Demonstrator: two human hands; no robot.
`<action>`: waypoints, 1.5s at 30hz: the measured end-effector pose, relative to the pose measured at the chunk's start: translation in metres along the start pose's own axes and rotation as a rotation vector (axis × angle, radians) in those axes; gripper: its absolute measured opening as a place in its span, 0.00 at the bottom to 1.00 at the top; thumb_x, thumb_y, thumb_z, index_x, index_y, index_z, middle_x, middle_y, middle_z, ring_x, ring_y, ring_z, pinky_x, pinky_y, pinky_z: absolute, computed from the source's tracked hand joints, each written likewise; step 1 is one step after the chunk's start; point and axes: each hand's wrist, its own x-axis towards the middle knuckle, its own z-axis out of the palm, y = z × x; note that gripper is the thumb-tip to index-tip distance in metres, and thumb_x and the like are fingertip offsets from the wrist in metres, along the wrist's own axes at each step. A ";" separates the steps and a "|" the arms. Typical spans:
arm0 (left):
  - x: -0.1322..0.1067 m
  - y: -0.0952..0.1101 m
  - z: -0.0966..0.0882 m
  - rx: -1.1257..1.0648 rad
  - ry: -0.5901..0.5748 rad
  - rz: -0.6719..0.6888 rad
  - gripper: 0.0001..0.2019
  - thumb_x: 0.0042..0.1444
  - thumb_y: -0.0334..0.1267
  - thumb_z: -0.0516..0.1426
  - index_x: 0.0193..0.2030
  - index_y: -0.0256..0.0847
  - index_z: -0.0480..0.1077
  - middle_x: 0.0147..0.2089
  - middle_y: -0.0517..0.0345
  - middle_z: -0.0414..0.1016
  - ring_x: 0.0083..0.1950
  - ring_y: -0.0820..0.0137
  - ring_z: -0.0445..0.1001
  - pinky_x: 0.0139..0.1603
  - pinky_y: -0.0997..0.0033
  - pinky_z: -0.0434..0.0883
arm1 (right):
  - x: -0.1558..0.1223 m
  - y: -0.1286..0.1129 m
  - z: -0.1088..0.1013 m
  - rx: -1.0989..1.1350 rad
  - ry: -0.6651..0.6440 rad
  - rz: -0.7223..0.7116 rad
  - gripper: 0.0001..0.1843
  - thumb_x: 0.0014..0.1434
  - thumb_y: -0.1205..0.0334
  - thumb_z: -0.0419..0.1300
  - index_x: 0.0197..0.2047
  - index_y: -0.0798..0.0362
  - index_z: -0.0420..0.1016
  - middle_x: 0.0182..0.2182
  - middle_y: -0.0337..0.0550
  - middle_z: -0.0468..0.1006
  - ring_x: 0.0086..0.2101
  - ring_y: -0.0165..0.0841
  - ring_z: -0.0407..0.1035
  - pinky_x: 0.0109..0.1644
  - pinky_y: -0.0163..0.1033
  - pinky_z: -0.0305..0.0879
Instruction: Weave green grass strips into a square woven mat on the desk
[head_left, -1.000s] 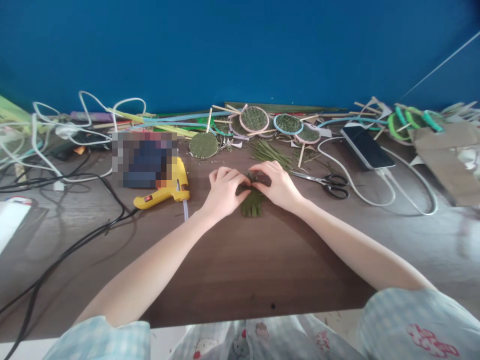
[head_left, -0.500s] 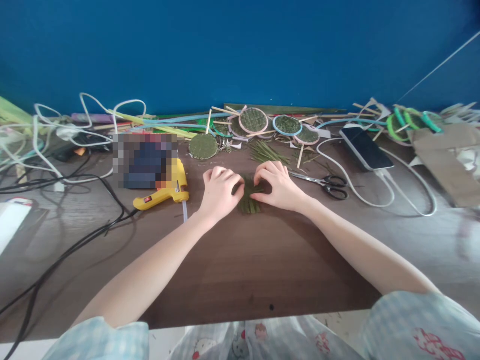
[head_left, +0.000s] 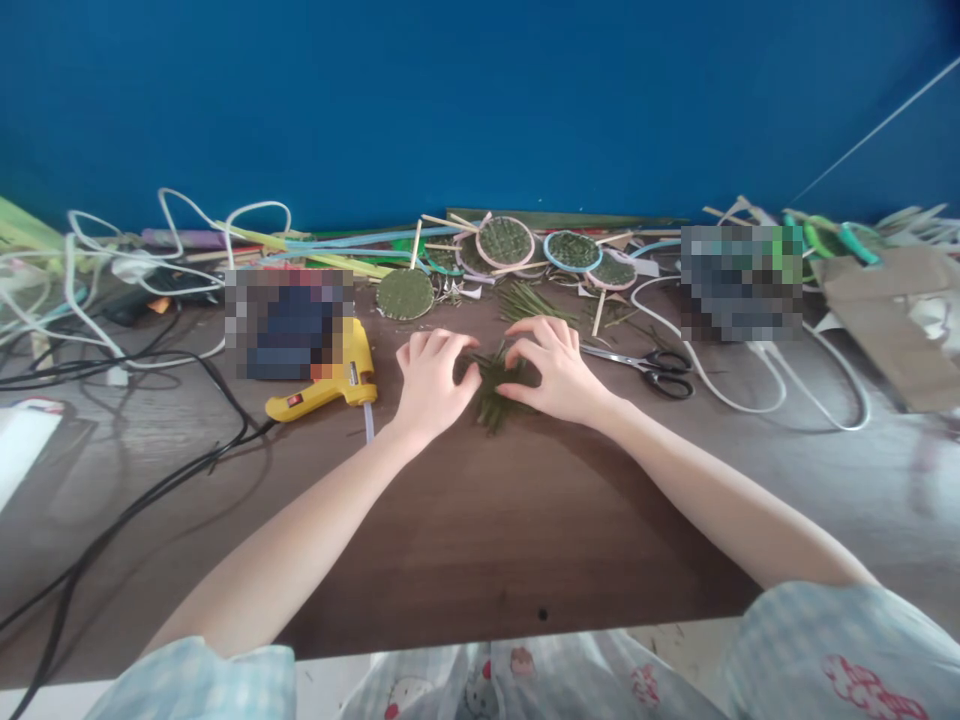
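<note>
A small bundle of thin dark green strips [head_left: 491, 408], perhaps grass or leaf, lies crossed on the table between my hands. My left hand [head_left: 433, 385] is at its left edge, thumb and forefinger apart with a gap between them. From the right, my right hand [head_left: 553, 372] curves over the strips, its thumb low and its fingertips above, spread apart. Its fingers partly cover the bundle. Just behind lies a loose heap of similar strips [head_left: 529, 302]. Scissors [head_left: 652, 368] with black handles rest close to my right hand.
A yellow glue gun [head_left: 330, 392] lies at left beside a blurred dark object [head_left: 292, 325]. Along the back are round green discs with coloured rims [head_left: 506, 242] and sticks, plus a plain green disc [head_left: 405, 293]. White cables [head_left: 750, 405], black cords [head_left: 150, 500] and cardboard [head_left: 892, 320] lie around.
My left hand has opened a little and drawn slightly left from the strips. My right hand's fingers have spread and shifted slightly left. The strips look more fanned out.
</note>
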 end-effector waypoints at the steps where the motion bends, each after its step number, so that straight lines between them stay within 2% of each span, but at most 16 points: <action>1: 0.000 -0.001 0.002 0.019 -0.017 0.024 0.09 0.54 0.36 0.54 0.43 0.44 0.68 0.44 0.58 0.71 0.50 0.61 0.62 0.51 0.58 0.55 | 0.000 0.001 0.001 -0.003 -0.009 -0.001 0.11 0.49 0.54 0.62 0.33 0.51 0.69 0.50 0.48 0.67 0.52 0.45 0.55 0.52 0.52 0.53; 6: 0.000 -0.004 0.006 0.069 -0.072 0.113 0.11 0.55 0.41 0.55 0.45 0.44 0.68 0.45 0.56 0.71 0.51 0.59 0.61 0.50 0.56 0.55 | 0.001 0.005 0.002 -0.014 0.008 -0.002 0.08 0.51 0.58 0.61 0.35 0.48 0.71 0.51 0.46 0.66 0.53 0.46 0.54 0.51 0.54 0.53; 12: 0.000 -0.004 0.005 0.091 -0.082 0.086 0.09 0.56 0.41 0.55 0.42 0.42 0.69 0.42 0.55 0.72 0.50 0.59 0.61 0.50 0.56 0.55 | 0.001 0.006 0.003 -0.008 0.035 0.051 0.10 0.50 0.57 0.62 0.37 0.49 0.72 0.43 0.47 0.69 0.46 0.44 0.58 0.47 0.50 0.55; 20: 0.001 -0.005 0.006 0.103 -0.074 0.124 0.08 0.57 0.40 0.54 0.41 0.43 0.70 0.41 0.55 0.72 0.49 0.59 0.61 0.49 0.57 0.56 | 0.004 0.009 0.002 0.000 -0.018 0.053 0.09 0.51 0.59 0.62 0.37 0.51 0.72 0.35 0.43 0.73 0.41 0.40 0.61 0.43 0.45 0.55; 29: 0.002 -0.005 0.007 0.104 -0.095 0.140 0.10 0.57 0.39 0.54 0.45 0.46 0.71 0.43 0.54 0.70 0.49 0.60 0.61 0.48 0.57 0.56 | 0.005 0.009 0.003 0.033 -0.031 0.045 0.11 0.51 0.61 0.62 0.40 0.50 0.71 0.34 0.42 0.73 0.39 0.38 0.62 0.43 0.43 0.55; 45: 0.001 -0.007 0.009 0.100 -0.078 0.170 0.09 0.57 0.38 0.53 0.44 0.46 0.71 0.41 0.54 0.70 0.48 0.60 0.61 0.48 0.58 0.56 | 0.007 0.010 0.003 0.064 -0.061 0.032 0.07 0.52 0.62 0.61 0.37 0.50 0.71 0.33 0.42 0.71 0.39 0.37 0.62 0.43 0.43 0.56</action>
